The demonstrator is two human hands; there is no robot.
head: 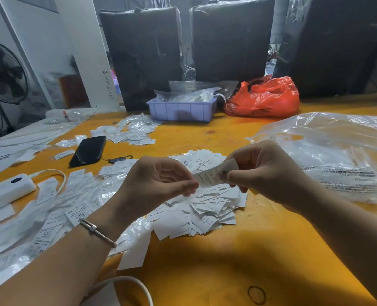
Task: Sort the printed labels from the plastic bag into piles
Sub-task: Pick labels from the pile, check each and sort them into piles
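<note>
Here, white printed label [214,175], creased, pinched

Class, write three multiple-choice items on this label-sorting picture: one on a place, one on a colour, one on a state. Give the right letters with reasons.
1. Where does the black smartphone lie?
A. in the tray
B. flat on the yellow wooden table, left of the hands
C. under the red bag

2. What colour is the small plastic tray?
A. lilac
B. green
C. black

3. How is the white printed label held?
A. lying untouched on the pile
B. by the left hand alone
C. pinched between both hands, above the pile of loose white labels

Key: B, it rests on bare tabletop; A, its walls are lilac; C, the right hand pinches its other end.
</note>
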